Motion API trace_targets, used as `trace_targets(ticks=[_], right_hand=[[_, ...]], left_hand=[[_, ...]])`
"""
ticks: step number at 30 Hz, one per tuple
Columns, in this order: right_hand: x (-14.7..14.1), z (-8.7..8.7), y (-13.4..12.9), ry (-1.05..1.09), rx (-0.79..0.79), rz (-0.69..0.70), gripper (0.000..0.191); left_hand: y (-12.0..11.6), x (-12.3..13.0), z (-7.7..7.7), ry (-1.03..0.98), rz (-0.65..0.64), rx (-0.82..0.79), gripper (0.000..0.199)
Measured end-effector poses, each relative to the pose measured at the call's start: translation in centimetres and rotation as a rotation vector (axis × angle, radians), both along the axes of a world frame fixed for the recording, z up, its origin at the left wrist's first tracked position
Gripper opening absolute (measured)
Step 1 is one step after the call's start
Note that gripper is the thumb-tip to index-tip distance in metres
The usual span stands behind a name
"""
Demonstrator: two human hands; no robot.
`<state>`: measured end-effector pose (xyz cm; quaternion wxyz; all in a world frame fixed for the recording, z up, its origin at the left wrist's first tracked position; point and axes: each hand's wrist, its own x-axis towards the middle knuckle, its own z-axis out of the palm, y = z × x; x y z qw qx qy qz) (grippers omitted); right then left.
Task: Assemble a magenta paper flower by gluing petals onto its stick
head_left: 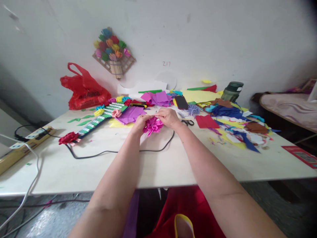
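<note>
A bright magenta paper flower (153, 126) is held just above the table, between my two hands. My left hand (141, 123) grips its left side, fingers closed. From the upper right, my right hand (168, 117) pinches its top edge, the thumb and fingertips meeting near the left hand's. Behind the left hand lie purple paper sheets (131, 115) over yellow ones. A pair of black-handled scissors (188, 122) rests right of my right wrist. The underside of the flower is hidden.
A green-and-white strip panel with paper flowers (95, 123) lies left, near a red plastic bag (84, 89). A black cable (104, 152) crosses the table (163, 168). Paper scraps (237, 122), a phone (181, 102) and a dark green bottle (232, 91) are right. A power strip (27, 145) sits far left.
</note>
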<state>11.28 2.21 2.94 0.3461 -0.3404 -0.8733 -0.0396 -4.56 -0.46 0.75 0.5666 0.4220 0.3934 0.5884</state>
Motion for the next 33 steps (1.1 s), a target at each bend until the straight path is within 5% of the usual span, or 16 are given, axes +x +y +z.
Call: trace_targets(ticks=[20, 33], right_hand=[[-0.14, 0.45, -0.87, -0.134, 0.092, -0.026, 0.031], [0.08, -0.1, -0.08, 0.009, -0.082, 0.068, 0.024]], left_hand=[[0.15, -0.11, -0.16, -0.044, -0.069, -0.002, 0.022], [0.49, -0.5, -0.65, 0.009, -0.091, 0.059, 0.025]])
